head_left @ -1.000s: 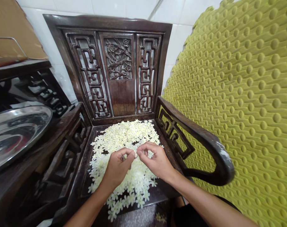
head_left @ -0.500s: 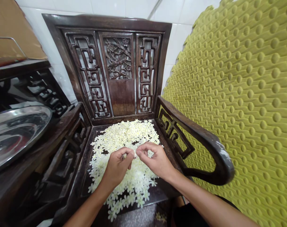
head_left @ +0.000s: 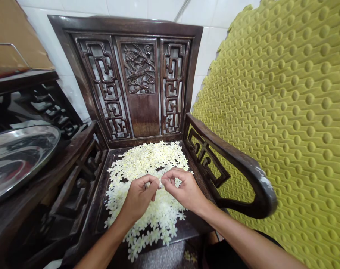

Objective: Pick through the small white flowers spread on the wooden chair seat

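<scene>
My left hand [head_left: 142, 192] and my right hand [head_left: 183, 186] meet fingertip to fingertip above the seat. Both are closed in a pinch. Between them shows a small white flower [head_left: 160, 183], mostly covered by the fingers; its exact shape is too small to make out. Beneath and around the hands lies a thick spread of pale five-petalled flowers [head_left: 150, 157], whitish in front and yellower towards the back. They cover most of the dark wooden chair seat [head_left: 192, 224], and some reach its front edge.
The carved chair back [head_left: 144, 112] rises behind the flowers. Armrests flank the seat, the right armrest [head_left: 242, 164] curving forward. A round metal tray [head_left: 46, 142] stands at left. A yellow-green bumpy foam mat [head_left: 284, 112] leans upright at right. White wall tiles [head_left: 130, 7] are behind.
Both hands keep the same pinch in the same place above the flowers. Only the camera view has shifted very slightly.
</scene>
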A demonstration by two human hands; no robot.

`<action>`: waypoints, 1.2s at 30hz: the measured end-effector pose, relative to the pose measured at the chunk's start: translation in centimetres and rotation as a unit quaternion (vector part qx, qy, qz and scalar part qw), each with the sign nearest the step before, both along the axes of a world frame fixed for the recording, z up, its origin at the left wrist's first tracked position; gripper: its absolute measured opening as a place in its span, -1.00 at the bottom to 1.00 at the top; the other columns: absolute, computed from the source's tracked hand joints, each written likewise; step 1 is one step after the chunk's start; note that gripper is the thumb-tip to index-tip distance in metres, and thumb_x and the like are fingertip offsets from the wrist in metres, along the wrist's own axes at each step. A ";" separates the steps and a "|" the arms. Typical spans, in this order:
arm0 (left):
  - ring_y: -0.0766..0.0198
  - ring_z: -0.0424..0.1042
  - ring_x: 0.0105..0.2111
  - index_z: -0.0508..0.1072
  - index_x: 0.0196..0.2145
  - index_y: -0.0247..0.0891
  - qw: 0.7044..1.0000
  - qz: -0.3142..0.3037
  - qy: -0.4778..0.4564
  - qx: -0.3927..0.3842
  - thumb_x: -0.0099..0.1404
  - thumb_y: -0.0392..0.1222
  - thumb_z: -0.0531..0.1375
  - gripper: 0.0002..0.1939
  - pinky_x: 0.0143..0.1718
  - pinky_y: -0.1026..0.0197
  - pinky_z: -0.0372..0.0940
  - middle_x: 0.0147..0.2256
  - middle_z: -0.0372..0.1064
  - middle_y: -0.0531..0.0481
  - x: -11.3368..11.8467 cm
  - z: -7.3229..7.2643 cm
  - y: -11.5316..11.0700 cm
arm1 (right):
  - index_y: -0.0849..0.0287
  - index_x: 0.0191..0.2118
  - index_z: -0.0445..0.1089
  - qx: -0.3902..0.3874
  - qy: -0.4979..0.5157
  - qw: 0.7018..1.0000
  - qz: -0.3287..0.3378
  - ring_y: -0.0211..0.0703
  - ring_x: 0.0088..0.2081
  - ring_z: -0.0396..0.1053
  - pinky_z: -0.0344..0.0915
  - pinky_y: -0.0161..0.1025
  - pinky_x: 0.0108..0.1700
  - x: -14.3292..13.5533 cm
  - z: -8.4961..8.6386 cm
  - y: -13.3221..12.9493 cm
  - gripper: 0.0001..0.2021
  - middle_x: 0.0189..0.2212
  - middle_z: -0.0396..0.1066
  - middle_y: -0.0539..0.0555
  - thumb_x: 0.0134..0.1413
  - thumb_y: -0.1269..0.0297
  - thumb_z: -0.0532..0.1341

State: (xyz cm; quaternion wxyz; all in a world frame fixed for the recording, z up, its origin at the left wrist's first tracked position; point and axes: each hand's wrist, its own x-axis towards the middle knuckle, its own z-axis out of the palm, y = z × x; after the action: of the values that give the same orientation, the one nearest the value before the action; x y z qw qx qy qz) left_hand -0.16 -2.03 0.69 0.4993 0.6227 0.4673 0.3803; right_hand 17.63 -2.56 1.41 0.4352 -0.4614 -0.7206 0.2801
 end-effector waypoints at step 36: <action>0.42 0.07 -0.62 0.42 -0.42 -0.26 0.982 -0.025 -0.119 -0.142 0.29 -0.01 0.21 -0.73 -0.58 0.35 -0.06 -0.64 0.17 0.16 0.1 0.4 -0.1 | 0.19 -0.44 0.47 -0.071 0.096 0.993 -0.001 -0.26 -0.45 0.27 0.21 -0.33 -0.37 -0.1 0.1 0.0 -0.91 -0.53 0.35 -0.05 0.00 0.45 0.21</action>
State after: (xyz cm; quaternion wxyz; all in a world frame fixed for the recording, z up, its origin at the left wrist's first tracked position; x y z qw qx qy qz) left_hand -0.02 -2.09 1.13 0.6441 0.5073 0.4382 0.3686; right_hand 17.49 -2.56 1.51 0.4689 -0.4628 -0.6530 0.3734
